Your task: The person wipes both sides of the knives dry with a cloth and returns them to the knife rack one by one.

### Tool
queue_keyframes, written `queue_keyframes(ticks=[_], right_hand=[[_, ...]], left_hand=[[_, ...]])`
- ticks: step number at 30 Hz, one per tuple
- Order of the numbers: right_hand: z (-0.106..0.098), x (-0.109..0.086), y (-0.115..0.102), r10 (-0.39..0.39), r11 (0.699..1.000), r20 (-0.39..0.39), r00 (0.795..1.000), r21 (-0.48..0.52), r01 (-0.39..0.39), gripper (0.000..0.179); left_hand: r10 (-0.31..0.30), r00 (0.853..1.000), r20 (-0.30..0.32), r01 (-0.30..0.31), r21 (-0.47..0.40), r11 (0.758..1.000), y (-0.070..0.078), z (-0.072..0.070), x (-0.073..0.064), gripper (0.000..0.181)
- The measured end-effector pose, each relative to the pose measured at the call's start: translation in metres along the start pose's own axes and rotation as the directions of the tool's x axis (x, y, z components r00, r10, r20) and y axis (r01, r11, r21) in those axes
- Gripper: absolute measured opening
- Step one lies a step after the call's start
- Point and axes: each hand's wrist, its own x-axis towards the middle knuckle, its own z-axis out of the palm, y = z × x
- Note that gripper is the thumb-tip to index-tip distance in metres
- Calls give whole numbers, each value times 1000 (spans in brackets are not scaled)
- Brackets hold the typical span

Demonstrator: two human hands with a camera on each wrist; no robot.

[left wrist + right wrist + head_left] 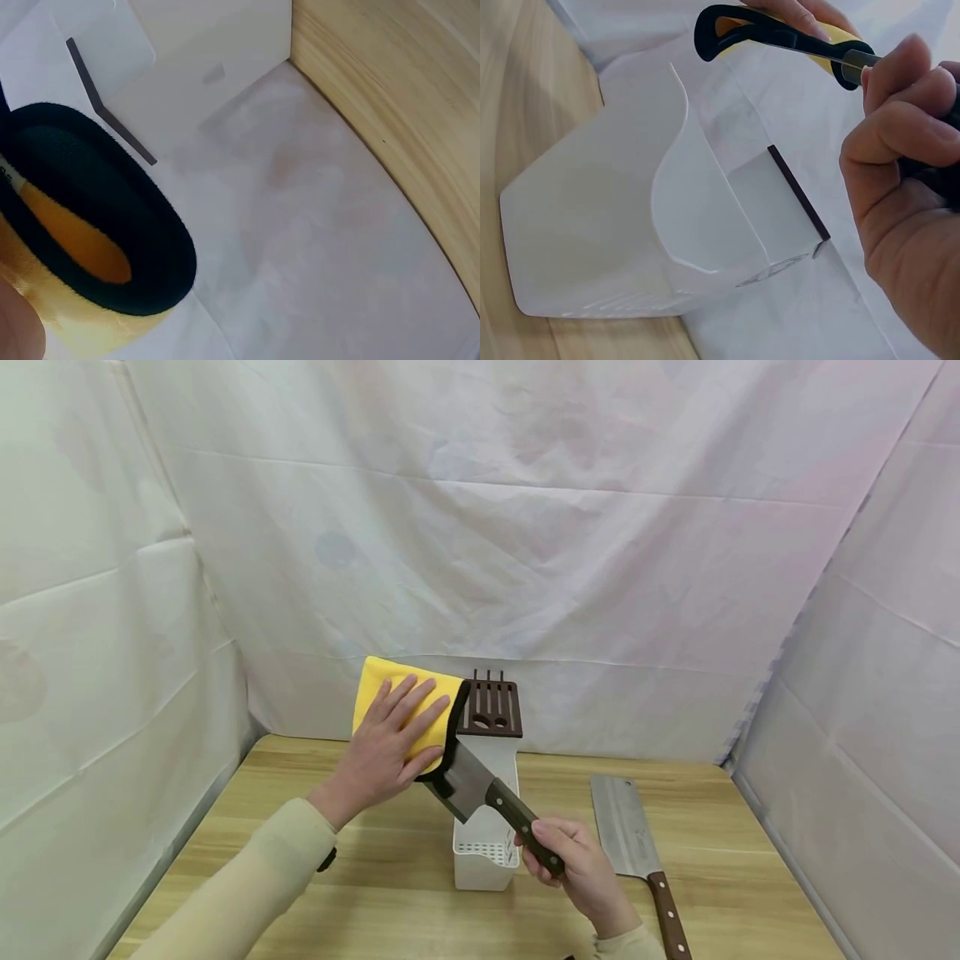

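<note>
My right hand [577, 864] grips the dark riveted handle of a cleaver [513, 810], its fingers curled round it in the right wrist view. The blade points up and to the left, its far part covered by a folded yellow cloth [378, 681] with black trim. Flat on top of the cloth rests my left hand [375, 764], fingers and thumb straight and spread. In the left wrist view the cloth's dark fold [161, 247] gapes as a loop. Held in the air, cleaver and cloth overlap the white knife holder [483, 872] in the head view.
The holder, with a brown slotted top [506, 706], stands on the wooden table [360, 893]. To its right lies a second cleaver [626, 831], its brown handle toward the front edge. White cloth walls [525, 568] enclose the table at the back and both sides.
</note>
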Motion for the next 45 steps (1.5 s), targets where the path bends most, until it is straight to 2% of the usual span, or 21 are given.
queue_keyframes(ticks=[12,16,20,25,28,31,37,45], right_hand=[[-5,-1,-6,2,997,-6,1000,-81,-2,38],[-6,1,-5,-39,996,13,999,-81,40,37],[-6,1,-7,-55,993,-3,998,-109,55,33],[-6,1,-12,-50,982,-33,998,-183,43,31],[-8,0,-15,-42,977,-33,999,-212,34,31],[-9,-2,-17,-30,976,-33,999,-217,22,31],[-12,-6,-21,-21,978,-40,999,-207,12,32],[-15,-10,-24,-19,980,-47,999,-200,9,33]], left_hand=[[-15,999,-42,15,-12,1000,-10,-5,-3,56],[-5,996,-90,1,-47,999,-12,-6,-4,52],[8,990,-141,-18,-70,997,-17,-5,-6,46],[-56,990,-128,46,-77,996,-22,-7,-15,42],[-97,988,-120,88,-75,993,-25,-10,-20,50],[-123,984,-126,114,-76,991,-29,-12,-25,54],[-150,977,-153,142,-63,988,-37,-14,-34,41],[-193,973,-129,189,-42,981,-43,-14,-47,41]])
